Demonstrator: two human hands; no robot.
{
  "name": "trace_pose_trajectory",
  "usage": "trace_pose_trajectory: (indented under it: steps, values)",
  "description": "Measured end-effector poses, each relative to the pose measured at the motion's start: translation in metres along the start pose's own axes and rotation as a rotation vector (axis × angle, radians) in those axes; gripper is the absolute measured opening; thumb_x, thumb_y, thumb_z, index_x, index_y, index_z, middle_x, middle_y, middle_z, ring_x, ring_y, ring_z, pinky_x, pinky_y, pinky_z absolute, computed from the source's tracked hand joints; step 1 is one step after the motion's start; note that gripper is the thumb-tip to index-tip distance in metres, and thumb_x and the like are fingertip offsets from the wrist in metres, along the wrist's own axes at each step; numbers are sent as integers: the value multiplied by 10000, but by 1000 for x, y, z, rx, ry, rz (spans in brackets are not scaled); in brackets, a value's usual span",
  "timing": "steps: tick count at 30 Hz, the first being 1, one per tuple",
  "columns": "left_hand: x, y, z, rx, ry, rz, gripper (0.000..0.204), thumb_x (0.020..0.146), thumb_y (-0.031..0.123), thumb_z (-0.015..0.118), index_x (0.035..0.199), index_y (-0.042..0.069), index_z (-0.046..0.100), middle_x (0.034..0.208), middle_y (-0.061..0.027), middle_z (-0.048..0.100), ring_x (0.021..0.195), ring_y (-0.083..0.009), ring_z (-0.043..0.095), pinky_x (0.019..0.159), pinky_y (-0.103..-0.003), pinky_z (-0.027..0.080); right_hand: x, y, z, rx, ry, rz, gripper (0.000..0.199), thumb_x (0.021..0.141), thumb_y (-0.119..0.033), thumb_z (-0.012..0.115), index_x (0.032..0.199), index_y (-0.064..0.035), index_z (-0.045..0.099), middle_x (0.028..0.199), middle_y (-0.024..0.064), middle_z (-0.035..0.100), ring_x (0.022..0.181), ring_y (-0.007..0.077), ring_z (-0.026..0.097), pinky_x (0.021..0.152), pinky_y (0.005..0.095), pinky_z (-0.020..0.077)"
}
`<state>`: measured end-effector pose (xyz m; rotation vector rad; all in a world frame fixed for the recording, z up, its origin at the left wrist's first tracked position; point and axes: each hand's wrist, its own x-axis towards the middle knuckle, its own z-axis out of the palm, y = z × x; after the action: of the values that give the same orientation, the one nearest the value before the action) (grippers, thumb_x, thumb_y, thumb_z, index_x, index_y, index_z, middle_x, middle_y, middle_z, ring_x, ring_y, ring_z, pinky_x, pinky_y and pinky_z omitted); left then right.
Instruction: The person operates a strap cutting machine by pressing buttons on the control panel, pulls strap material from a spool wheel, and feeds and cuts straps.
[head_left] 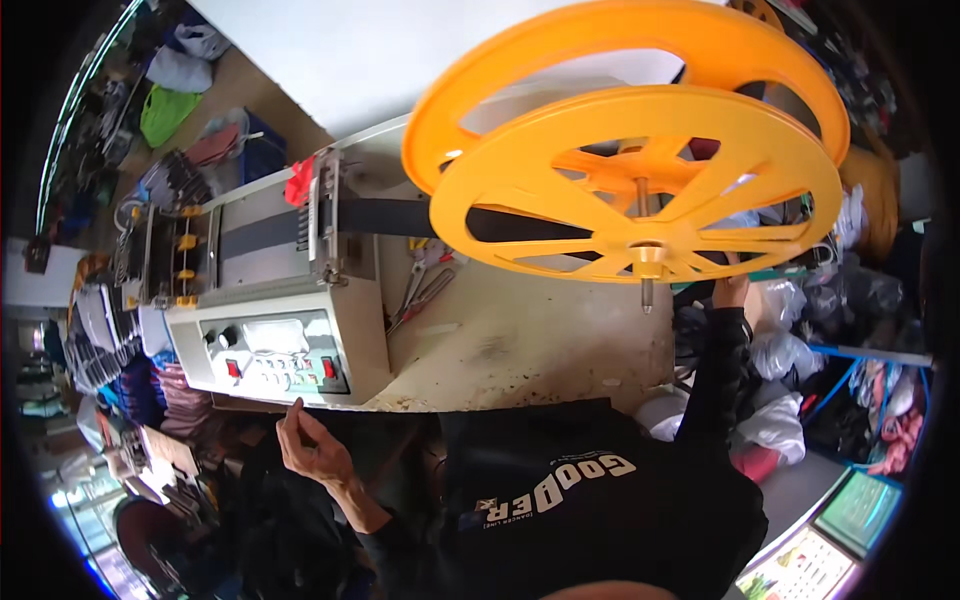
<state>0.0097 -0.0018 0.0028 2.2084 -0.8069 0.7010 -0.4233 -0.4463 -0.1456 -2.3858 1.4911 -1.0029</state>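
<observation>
A worn pale table (500,345) is spread beneath everything, its near edge speckled with debris. Above its right part a large yellow reel (640,122) is held up, tilted, its two spoked discs set apart around a hub. On the table's left part a beige machine (362,330) is set, its front turned toward the person. A black strap (390,215) is stretched between the two — from between the reel's discs to the machine's top, along which it is laid.

On the machine's front a dark-framed panel (275,350) is mounted. Just below it the left hand (315,450) is raised, fingers loosely curled and partly open; nothing is seen gripped, and whether the machine's lower edge is touched cannot be told. The right hand (732,290) is placed at the reel's lower right rim — its fingers are hidden there, so how far they are closed, and on what, cannot be told.

Beside the machine, pliers (428,280) are laid on the table. Through the hub a metal rod (647,295) is passed. A red scrap (299,183) is caught at the machine's upper right corner. On the panel two red switches (233,368) are fitted.
</observation>
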Motion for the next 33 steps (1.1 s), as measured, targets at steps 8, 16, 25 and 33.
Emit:
trace_pose_trajectory:
  steps: [8, 16, 25, 33]
  values:
    - [7, -8, -1, -19, 1, -97, 179, 882, 61, 475, 923, -50, 609, 691, -58, 554, 542, -102, 422, 471, -240, 333, -18, 106, -66, 623, 69, 541, 319, 754, 66, 483, 1020, -39, 625, 741, 50, 613, 467, 68, 489, 426, 194, 380]
    - [-12, -16, -9, -26, -23, -199, 193, 890, 88, 477, 940, -41, 612, 660, -42, 544, 524, -82, 394, 461, -232, 312, -10, 80, -72, 77, -974, 777, 300, 708, -191, 735, 908, -14, 598, 563, 39, 552, 411, 101, 489, 379, 236, 382]
    - [-27, -3, -14, -5, 7, -194, 201, 893, 99, 479, 950, -27, 626, 678, -35, 575, 516, -72, 398, 466, -223, 323, 0, 87, -74, -302, -1295, 514, 472, 618, -193, 788, 1005, -27, 575, 642, 75, 599, 487, 149, 565, 447, 277, 464]
    - [-42, 2, -20, 60, -47, -280, 205, 896, 109, 480, 951, -20, 628, 728, -62, 615, 518, -79, 432, 468, -231, 352, 35, 98, -144, 286, -1043, 686, 334, 619, -145, 765, 861, -70, 547, 545, -8, 470, 412, 81, 440, 396, 234, 331]
